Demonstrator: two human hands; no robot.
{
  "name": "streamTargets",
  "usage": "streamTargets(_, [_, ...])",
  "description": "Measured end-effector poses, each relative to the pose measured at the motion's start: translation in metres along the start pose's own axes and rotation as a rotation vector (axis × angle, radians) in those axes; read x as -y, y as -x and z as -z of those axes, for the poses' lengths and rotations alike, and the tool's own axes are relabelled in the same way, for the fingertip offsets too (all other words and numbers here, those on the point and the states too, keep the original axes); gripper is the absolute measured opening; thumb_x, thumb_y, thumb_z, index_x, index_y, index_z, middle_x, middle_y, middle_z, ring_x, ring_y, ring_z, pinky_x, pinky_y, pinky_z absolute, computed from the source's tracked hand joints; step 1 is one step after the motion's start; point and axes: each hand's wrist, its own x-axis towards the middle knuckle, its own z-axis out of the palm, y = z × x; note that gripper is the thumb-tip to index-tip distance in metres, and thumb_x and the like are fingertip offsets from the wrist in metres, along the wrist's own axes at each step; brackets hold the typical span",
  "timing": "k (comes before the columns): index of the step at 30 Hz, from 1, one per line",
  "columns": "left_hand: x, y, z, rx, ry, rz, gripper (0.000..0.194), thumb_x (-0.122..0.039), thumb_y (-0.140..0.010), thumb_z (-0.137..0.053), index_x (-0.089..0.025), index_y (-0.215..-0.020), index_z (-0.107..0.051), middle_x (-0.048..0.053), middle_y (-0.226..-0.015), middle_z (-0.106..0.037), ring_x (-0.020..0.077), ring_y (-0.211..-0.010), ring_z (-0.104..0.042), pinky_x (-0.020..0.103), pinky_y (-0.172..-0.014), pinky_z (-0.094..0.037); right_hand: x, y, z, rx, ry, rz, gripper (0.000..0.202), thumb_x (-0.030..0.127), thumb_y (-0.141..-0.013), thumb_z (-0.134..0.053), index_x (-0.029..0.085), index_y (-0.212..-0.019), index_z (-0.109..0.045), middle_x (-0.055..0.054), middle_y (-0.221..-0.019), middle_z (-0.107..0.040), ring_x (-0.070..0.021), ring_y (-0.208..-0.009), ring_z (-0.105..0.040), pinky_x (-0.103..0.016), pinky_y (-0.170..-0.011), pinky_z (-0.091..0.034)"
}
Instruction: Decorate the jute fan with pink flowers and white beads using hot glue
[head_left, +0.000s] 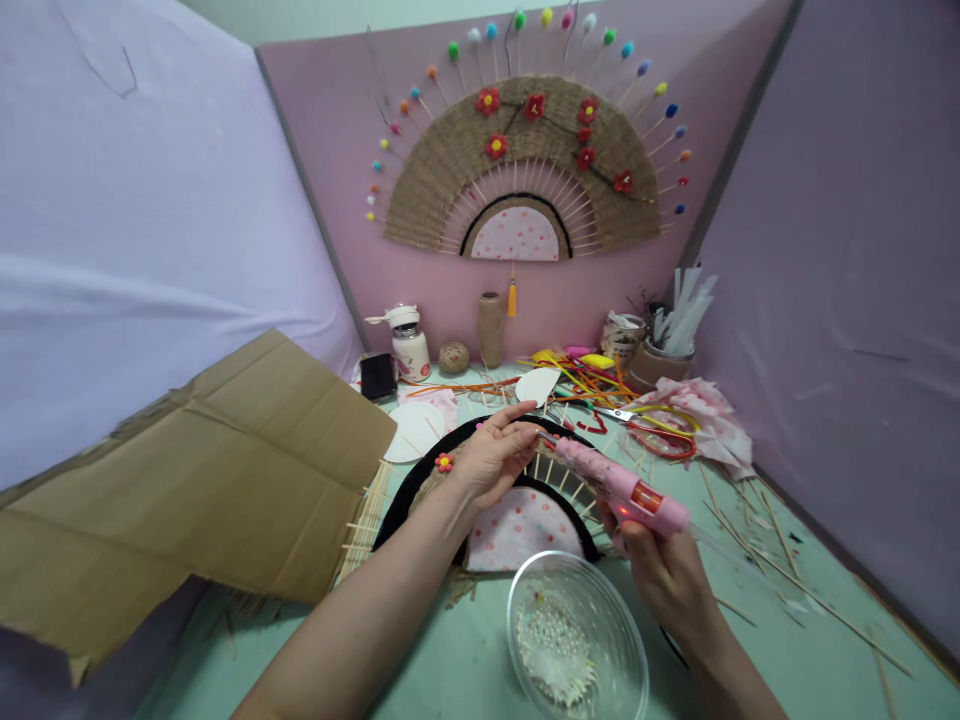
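Observation:
My right hand (pixel 667 565) is wrapped round a pink hot glue gun (pixel 600 478), its nozzle pointing up and to the left. At the nozzle tip are the fingertips of my left hand (pixel 496 455), with thumb and a finger pinched together; whatever they hold is too small to make out. Beneath both hands lies a half-round fan (pixel 409 495) with black trim, thin sticks and a dotted pale centre (pixel 525 525). A small red flower (pixel 445 462) with a yellow middle sits on its left part. Close to me stands a clear plastic bowl (pixel 637 650) holding white pearl-like beads (pixel 555 640).
A large cardboard sheet (pixel 225 470) leans at the left. A finished-looking fan (pixel 435 190) hangs on the pink back panel. Behind the work are a bottle (pixel 410 350), twine ball (pixel 454 357), twine spool (pixel 490 330), scissors (pixel 619 414) and pipe cleaners (pixel 577 375). Loose sticks (pixel 810 595) lie right.

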Motion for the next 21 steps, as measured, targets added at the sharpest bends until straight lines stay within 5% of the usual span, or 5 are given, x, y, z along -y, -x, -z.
streamTargets(13, [-0.0006, 0.0006, -0.0010, 0.001, 0.013, 0.001, 0.044, -0.007, -0.067, -0.080, -0.012, -0.108, -0.065, 0.003, -0.076, -0.073, 0.0063, -0.066, -0.065, 0.014, -0.065, -0.048, -0.0067, 0.0020, 0.0005, -0.049, 0.044, 0.012, 0.046, 0.056, -0.086, -0.055, 0.016, -0.102, -0.071, -0.010, -0.079, -0.072, -0.0301, -0.085, -0.069, -0.036, -0.069, -0.057])
streamTargets(21, [-0.0006, 0.0010, -0.0011, 0.001, 0.005, 0.004, 0.041, -0.007, -0.068, -0.079, -0.013, -0.106, -0.066, 0.003, -0.077, -0.073, 0.0064, -0.066, -0.065, 0.015, -0.065, -0.049, -0.0065, 0.0012, 0.0007, -0.040, 0.033, 0.014, 0.047, 0.054, -0.087, -0.055, 0.016, -0.107, -0.072, -0.012, -0.094, -0.075, -0.0319, -0.095, -0.068, -0.037, -0.072, -0.058])
